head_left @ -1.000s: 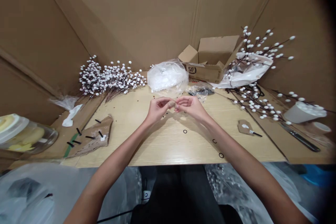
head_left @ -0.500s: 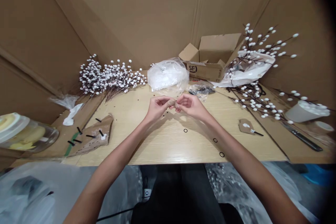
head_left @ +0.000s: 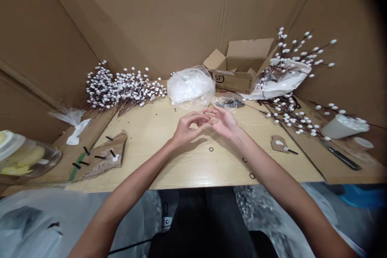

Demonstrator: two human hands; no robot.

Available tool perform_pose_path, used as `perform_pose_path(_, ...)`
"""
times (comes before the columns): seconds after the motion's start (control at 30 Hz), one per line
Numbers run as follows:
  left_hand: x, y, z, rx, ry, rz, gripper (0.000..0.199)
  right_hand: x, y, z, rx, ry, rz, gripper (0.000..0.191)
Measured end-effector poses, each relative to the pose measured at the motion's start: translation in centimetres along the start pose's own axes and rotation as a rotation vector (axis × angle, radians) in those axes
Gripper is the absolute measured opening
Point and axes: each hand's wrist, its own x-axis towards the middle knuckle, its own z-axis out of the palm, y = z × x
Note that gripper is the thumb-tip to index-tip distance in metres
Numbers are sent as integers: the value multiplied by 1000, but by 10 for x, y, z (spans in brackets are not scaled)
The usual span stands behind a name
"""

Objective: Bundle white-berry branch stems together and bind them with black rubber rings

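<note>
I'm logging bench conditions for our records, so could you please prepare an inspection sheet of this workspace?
Surface: pale wooden tabletop, scattered with dark specks.
Job's things: anything between the fingertips is too small to tell; black rings lie nearby.
Clutter: white-berried stems, clear plastic bag, open carton, tilted cup, knife.
Grippers: bare left hand and right hand, fingers close together above the tabletop.
Cables: black cable, below the table edge.
Surroundings: cardboard walls behind and at both sides.

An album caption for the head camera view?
Left hand and right hand together above a pale table, white-tipped branches behind.
</note>
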Motion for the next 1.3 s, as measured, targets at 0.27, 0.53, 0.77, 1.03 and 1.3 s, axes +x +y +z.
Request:
perform_pose_path(0.27, -9, -7, 9, 378, 2, 132, 23, -2, 11, 10, 172, 53, -32, 23)
perform_pose_path(0.53, -4, -11, 3, 473, 232, 307, 14, -4, 11, 10, 118, 27, -119, 24)
perform_pose_path(0.77, -4, -26, -9, 523, 296, 478, 23, -8, 5, 5, -60, 45, -169, 32)
perform_pose_path(1.03, -4, -29, -11, 536, 269, 574, 27, -7, 8, 7, -149, 96, -230, 45)
perform_pose_path(1.3, -3, -27, -16, 646, 187, 659, 21, -8, 10, 6, -224, 117, -286, 47)
